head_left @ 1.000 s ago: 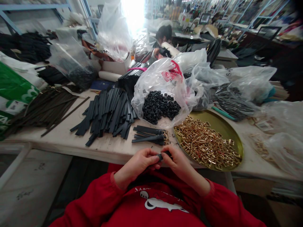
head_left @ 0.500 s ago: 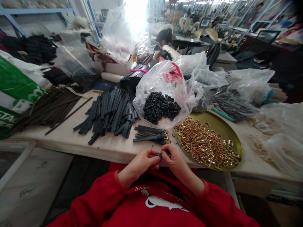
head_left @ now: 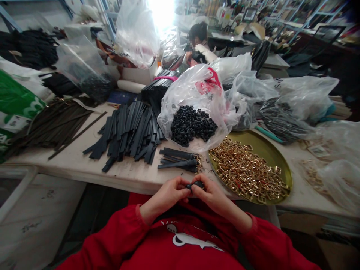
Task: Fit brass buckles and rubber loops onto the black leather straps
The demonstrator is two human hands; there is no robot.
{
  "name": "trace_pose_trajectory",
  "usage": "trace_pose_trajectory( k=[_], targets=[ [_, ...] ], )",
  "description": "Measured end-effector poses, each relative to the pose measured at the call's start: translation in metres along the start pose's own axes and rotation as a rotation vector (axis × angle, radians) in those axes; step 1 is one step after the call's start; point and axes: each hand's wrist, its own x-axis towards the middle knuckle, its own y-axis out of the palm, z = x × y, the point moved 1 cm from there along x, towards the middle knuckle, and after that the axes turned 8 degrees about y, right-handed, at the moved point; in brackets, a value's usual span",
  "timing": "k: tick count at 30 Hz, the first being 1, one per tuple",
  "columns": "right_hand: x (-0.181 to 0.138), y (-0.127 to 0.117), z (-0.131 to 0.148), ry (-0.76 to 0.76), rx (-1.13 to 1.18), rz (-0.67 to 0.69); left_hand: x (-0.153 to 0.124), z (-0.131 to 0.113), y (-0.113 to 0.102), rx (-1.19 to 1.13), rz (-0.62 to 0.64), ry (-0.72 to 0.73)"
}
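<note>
Far left of the pale, scuffed tabletop (head_left: 84, 165): a loose fan of thin dark brown strips (head_left: 50, 127), some lying close to the near edge; a sleeve brushing past could likely drag them over. Next right, a heap of flat black leather straps (head_left: 129, 131), ends pointing every way, so pulling one out could shift its neighbours. Near centre, a few finished black straps with gold buckles (head_left: 180, 160) lie just beyond the hands; a careless reach could scatter them. Left hand (head_left: 165, 195) and right hand (head_left: 210, 193) meet below the tabletop edge, over the lap, fingers of both closed together on one small black loop piece (head_left: 195, 185), which is pinched between the fingertips. Judged risk: the piece is small and held over open lap and floor, so a slip of the grip would likely drop it out of sight under the tabletop. Behind, a clear plastic bag of small black rings (head_left: 191, 127) gapes open toward the hands; its slack mouth could spill rings. Right, a round brass-coloured tray (head_left: 270, 150) heaped with gold metal buckles (head_left: 244, 172) slightly overhangs the near edge; a knock from the right forearm might tip it.
</note>
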Motion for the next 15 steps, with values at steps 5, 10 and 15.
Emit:
trace_pose_trajectory(
  k=[5, 10, 15],
  targets=[
    [0.001, 0.006, -0.009, -0.023, 0.02, -0.071, 0.002, -0.002, 0.0, 0.03, 0.059, 0.021],
    [-0.002, 0.019, -0.017, -0.014, 0.085, -0.179, 0.001, -0.003, 0.003, 0.182, 0.022, 0.122],
    [-0.009, 0.019, -0.015, -0.03, 0.103, -0.268, -0.005, -0.014, -0.004, 0.578, 0.196, 0.131]
  ],
)
